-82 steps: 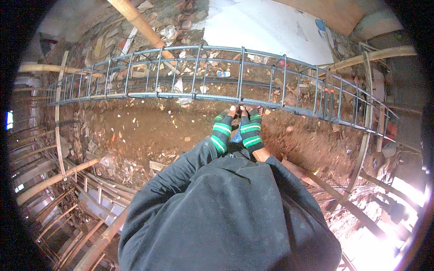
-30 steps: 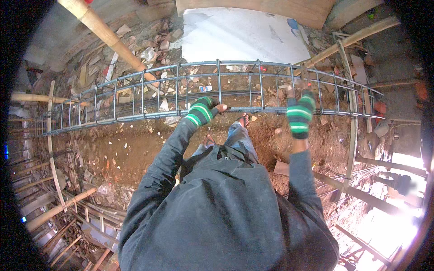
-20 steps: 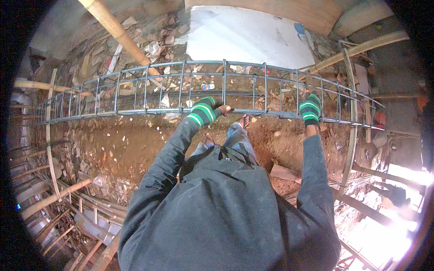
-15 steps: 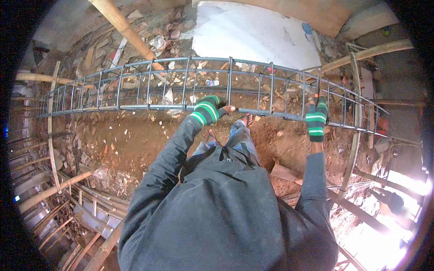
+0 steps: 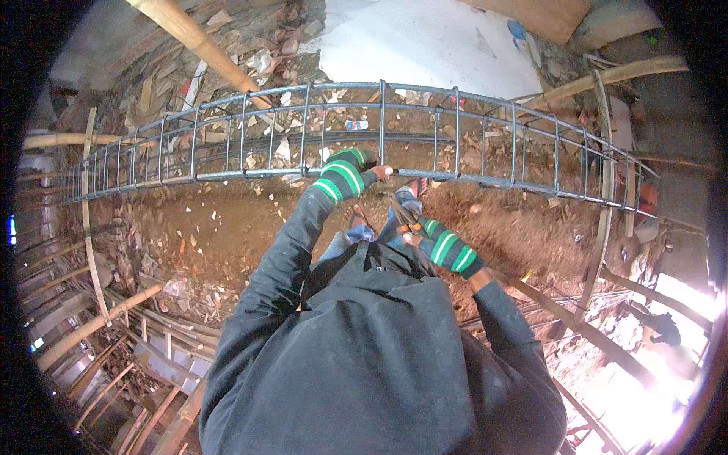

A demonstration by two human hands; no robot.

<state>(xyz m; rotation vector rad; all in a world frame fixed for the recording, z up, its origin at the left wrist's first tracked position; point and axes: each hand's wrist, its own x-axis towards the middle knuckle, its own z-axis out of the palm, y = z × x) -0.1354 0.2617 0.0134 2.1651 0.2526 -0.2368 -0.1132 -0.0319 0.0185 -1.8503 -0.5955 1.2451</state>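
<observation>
A long rebar cage (image 5: 267, 173), steel bars tied with square stirrups, stretches across in front of me. My left hand (image 5: 355, 168), in a green-and-black striped fingerless glove, is closed around its near bar beside a stirrup, with the thumb along the bar. Most of its fingers are hidden behind the glove. My right hand (image 5: 434, 241), gloved the same way, is low in front of my body, just below the cage and apart from it. It is closed on a slim dark hand tool that looks like pincers (image 5: 404, 214), tilted up toward the near bar.
Wooden posts (image 5: 607, 171) stand by the cage's right end, with another upright (image 5: 86, 205) at the left. A bamboo pole (image 5: 189, 34) slants in from the far left. A white sheet (image 5: 425, 49) lies beyond the cage. Rubble litters the dirt ground (image 5: 227, 220).
My right hand has come away from the cage's right part, moving left and nearer my body with the tool. My left hand keeps its grip, and the cage sits slightly higher in view.
</observation>
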